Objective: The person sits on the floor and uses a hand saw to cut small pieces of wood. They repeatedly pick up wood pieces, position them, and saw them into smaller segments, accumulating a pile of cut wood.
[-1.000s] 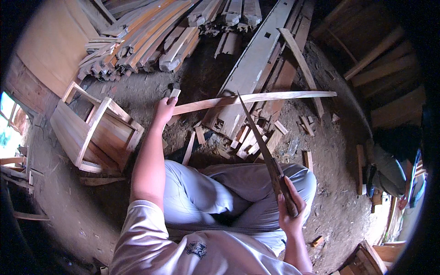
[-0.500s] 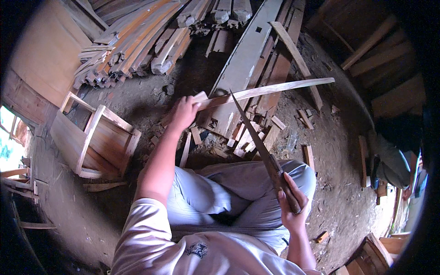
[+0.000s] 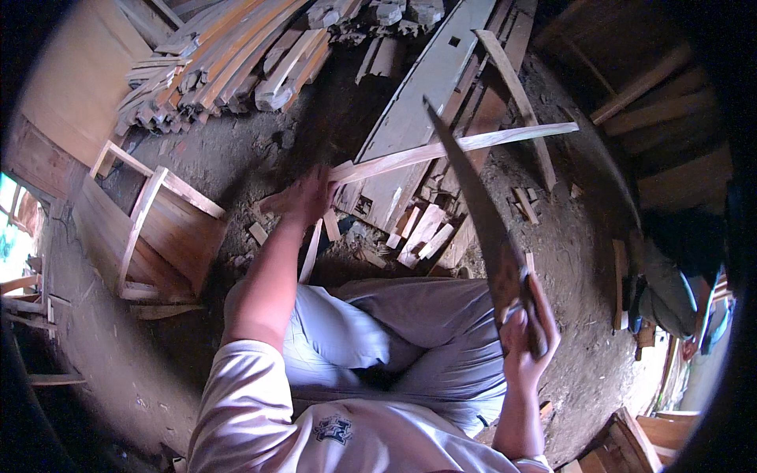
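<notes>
Our left hand (image 3: pixel 310 193) grips a stick (image 3: pixel 516 135); nearer us than the stick, our right hand (image 3: pixel 524 339) clasps a saw (image 3: pixel 478 197).

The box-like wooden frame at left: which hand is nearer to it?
Left. The left hand, holding the pale strip, is right of the frame; the right hand, holding the saw, is much farther right.

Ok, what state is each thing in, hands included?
Left hand: closed on one end of the wooden strip
Right hand: closed around the handle of the saw
Wooden strip: held, visible length unbroken
Saw: gripped, blade crosses strip in view, contact unclear
Grey board: lying down, holes in it
Wooden frame: open-sided, on floor
Lumber: stacked
Offcuts: loose, scattered
</notes>
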`<state>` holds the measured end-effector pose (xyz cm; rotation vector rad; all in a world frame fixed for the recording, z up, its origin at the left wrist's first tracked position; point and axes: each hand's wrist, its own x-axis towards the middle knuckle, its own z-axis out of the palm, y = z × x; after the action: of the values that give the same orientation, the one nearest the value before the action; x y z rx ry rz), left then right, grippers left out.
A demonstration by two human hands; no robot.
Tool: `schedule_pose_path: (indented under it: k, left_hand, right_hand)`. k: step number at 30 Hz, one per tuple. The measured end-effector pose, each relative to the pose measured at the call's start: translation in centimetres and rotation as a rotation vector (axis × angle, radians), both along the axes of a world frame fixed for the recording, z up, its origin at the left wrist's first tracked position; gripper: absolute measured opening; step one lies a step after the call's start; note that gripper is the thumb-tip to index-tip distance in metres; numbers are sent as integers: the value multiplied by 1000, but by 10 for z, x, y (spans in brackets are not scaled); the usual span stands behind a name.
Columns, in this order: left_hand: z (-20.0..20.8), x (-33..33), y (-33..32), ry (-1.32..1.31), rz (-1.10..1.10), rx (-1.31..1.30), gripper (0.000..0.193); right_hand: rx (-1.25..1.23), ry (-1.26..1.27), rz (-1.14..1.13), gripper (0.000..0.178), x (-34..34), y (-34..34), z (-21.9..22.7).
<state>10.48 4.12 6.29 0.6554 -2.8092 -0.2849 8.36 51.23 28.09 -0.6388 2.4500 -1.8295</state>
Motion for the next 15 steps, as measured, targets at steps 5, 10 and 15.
schedule_pose_path:
  k: [5,10,15]
  left_hand:
    - [29,29,1,-16,72,100,36]
    - [25,35,-6,96,54,161,29]
    - [22,35,-7,112,126,261,28]
  right_hand:
    - [-175,-155,-26,43,-38,-43,5]
    - [22,-46,-98,48,2,-10,-9]
    - [123,-109,17,45,26,12,-7]
